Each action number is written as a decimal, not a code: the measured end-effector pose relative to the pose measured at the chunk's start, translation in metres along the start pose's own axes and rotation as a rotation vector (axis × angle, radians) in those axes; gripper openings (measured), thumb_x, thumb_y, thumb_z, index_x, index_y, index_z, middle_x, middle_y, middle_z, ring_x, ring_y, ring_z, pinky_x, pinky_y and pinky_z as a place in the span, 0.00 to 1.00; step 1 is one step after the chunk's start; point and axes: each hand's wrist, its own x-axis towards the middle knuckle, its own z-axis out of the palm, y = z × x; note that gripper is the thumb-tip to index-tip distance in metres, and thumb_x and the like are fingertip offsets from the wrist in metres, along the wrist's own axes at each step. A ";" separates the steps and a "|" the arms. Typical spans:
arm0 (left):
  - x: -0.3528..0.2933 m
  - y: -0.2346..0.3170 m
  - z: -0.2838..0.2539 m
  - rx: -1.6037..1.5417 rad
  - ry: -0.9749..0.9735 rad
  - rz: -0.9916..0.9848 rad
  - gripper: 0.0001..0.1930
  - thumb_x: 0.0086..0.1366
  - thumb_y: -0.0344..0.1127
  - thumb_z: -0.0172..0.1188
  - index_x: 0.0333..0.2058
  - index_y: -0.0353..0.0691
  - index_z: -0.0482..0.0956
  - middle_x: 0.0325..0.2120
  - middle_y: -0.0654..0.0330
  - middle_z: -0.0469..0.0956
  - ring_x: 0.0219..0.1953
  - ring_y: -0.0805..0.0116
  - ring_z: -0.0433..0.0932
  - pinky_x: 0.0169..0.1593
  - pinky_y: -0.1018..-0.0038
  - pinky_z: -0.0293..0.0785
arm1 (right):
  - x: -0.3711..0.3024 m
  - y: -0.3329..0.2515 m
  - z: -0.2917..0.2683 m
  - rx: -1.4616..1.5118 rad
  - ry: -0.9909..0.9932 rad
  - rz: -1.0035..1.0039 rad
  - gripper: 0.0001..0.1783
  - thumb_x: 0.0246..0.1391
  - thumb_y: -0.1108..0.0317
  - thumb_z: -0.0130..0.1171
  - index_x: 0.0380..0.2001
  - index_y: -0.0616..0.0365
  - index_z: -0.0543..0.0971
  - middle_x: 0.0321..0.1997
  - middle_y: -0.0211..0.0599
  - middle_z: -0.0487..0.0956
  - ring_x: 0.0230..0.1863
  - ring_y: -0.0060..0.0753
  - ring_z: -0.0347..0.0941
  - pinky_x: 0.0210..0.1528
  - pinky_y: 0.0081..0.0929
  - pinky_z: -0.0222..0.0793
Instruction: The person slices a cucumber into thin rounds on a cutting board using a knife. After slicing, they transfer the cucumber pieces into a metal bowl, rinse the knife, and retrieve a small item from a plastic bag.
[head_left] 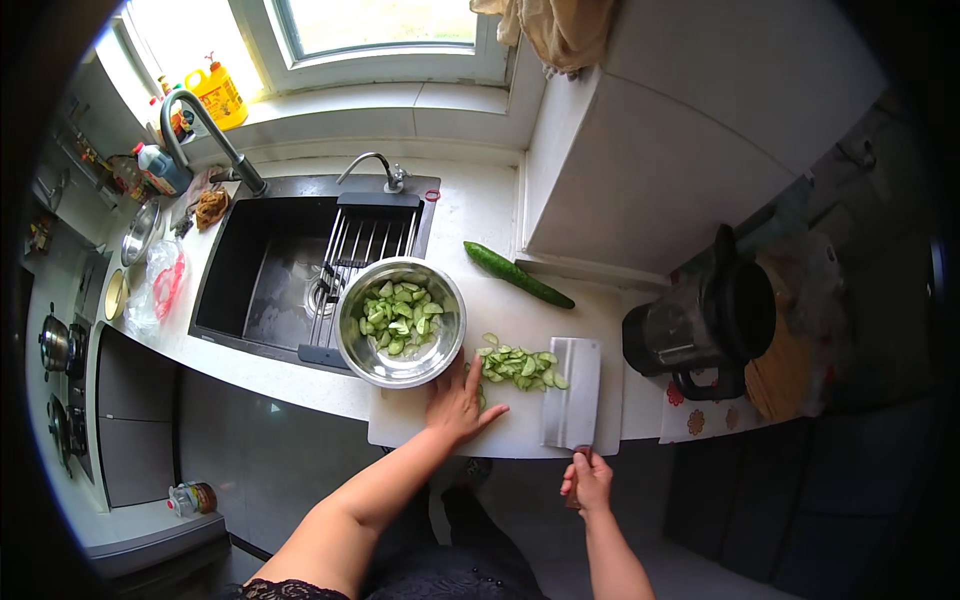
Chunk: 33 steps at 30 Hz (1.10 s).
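My right hand (pixel 588 480) grips the handle of a broad cleaver (pixel 572 392), whose blade lies flat on the white cutting board (pixel 500 432). Left of the blade is a loose pile of cucumber slices (pixel 518 366). My left hand (pixel 460 405) has its fingers stretched apart, between the pile and a steel bowl (pixel 452 352); whether it touches the bowl I cannot tell. Cut cucumber pieces (pixel 402 318) lie inside the bowl. A whole green cucumber (pixel 518 274) rests along the far side of the board.
Left of the board is a dark sink (pixel 262 270) with a metal drying rack (pixel 365 235) and a tall faucet (pixel 245 170). A blender (pixel 705 325) stands to the right. Bottles and a plastic bag (pixel 160 280) sit at the far left, near a stove (pixel 62 385).
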 end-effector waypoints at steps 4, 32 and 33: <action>0.014 0.005 0.014 -0.144 0.070 -0.003 0.57 0.54 0.73 0.54 0.69 0.38 0.44 0.68 0.38 0.42 0.70 0.36 0.42 0.68 0.45 0.40 | -0.006 0.004 0.033 -0.012 -0.030 0.018 0.10 0.64 0.61 0.55 0.38 0.56 0.74 0.20 0.31 0.75 0.14 0.21 0.71 0.16 0.22 0.71; 0.015 0.001 -0.115 -0.378 0.654 0.117 0.22 0.56 0.45 0.66 0.47 0.42 0.78 0.51 0.47 0.69 0.57 0.42 0.64 0.60 0.52 0.61 | -0.079 -0.078 0.158 -0.106 -0.310 0.074 0.09 0.63 0.67 0.53 0.42 0.60 0.74 0.21 0.31 0.74 0.15 0.20 0.70 0.18 0.18 0.69; 0.021 -0.010 -0.119 -0.371 0.663 0.112 0.21 0.56 0.44 0.66 0.46 0.42 0.79 0.51 0.47 0.70 0.56 0.43 0.65 0.60 0.53 0.62 | -0.075 -0.085 0.168 -0.111 -0.333 0.088 0.09 0.63 0.66 0.53 0.42 0.60 0.74 0.21 0.31 0.74 0.15 0.20 0.70 0.18 0.18 0.69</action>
